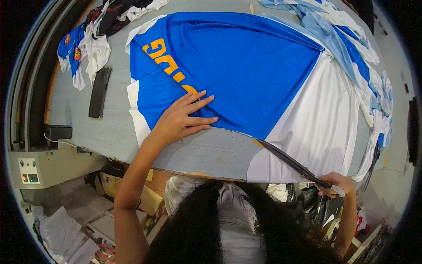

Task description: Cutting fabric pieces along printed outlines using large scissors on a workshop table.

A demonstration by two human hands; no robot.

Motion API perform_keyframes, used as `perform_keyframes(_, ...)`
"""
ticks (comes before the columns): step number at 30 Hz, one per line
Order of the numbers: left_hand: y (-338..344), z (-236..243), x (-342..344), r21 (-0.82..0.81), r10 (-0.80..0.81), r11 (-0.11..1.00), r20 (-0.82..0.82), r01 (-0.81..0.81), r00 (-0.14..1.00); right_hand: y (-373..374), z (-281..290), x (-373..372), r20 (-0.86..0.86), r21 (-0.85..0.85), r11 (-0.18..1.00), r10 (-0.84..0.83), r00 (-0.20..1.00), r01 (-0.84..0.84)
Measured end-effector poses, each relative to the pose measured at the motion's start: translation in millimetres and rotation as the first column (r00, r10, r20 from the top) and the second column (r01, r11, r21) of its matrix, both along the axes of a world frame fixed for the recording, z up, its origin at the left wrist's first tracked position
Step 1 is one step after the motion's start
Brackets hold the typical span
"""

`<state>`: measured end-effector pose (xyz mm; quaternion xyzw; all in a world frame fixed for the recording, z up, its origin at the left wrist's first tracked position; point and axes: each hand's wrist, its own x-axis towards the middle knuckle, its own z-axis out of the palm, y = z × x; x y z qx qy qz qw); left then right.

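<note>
1. Fabric, blue with orange lettering and a white panel, lies spread across the bench, reaching its near edge.
2. Left hand presses flat on the blue part, fingers spread.
3. Right hand grips long dark scissors (blades at the fabric's near edge).

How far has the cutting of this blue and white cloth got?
Just started, it seems. The scissors in the right hand have their tips at the near edge of the blue and white fabric, with little cut visible. The left hand presses it flat on the table. Nearly the whole piece looks uncut.
</note>
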<state>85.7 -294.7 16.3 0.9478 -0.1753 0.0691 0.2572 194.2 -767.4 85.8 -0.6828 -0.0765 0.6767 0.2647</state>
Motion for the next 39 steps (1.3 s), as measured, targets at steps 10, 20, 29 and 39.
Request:
perform_keyframes(10,0.3,-0.5,-1.2,0.012,0.003,1.0,0.004,-0.003,1.0,8.0,6.7,4.4,0.105,0.013,0.992,0.125,0.987,-0.127)
perform_keyframes(20,-0.3,0.1,-1.0,0.03,0.01,0.999,0.032,-0.011,0.999,12.0,8.4,10.5,0.002,-0.019,0.994,0.11,0.994,-0.11)
perform_keyframes(29,0.6,0.0,-1.4,0.011,0.012,1.0,0.022,-0.013,1.0,8.2,4.4,12.6,-0.094,0.003,1.0,0.032,0.995,-0.031)
perform_keyframes(39,2.0,-1.4,-2.3,0.02,0.014,1.0,0.031,-0.015,0.999,7.5,-1.6,12.0,-0.068,0.009,1.0,0.01,0.998,-0.009)
